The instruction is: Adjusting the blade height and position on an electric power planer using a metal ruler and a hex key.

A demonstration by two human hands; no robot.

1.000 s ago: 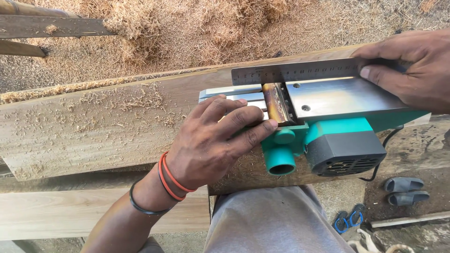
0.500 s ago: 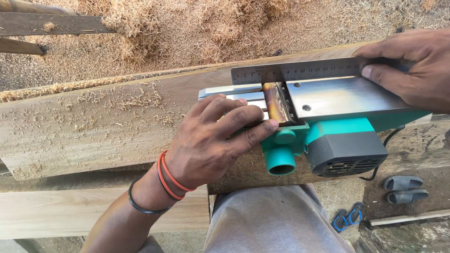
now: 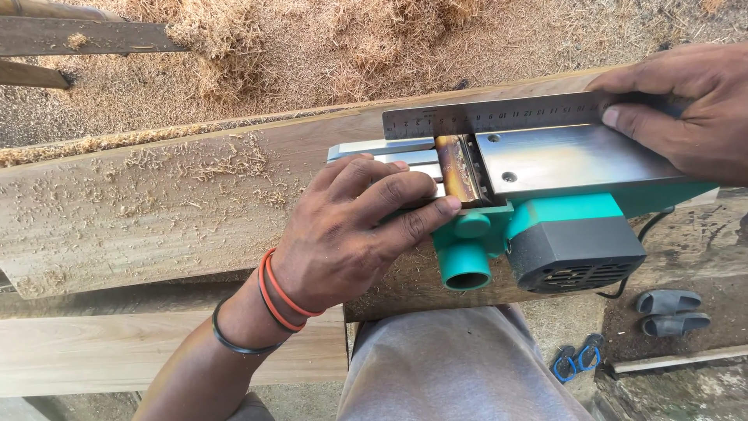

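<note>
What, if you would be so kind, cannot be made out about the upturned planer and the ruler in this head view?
- Front part of the planer sole: covered by the left hand.
- Right end of the steel ruler: under the right hand, which the frame edge cuts off.
- Planer's handle side: faces down onto the plank.
- Cutter blade edges: too small.

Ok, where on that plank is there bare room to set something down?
Free: the long wooden plank left of the left hand, only shavings on it. Crowded: the right end, where the upturned teal electric planer, the steel ruler along its sole and the right hand sit together.
</note>
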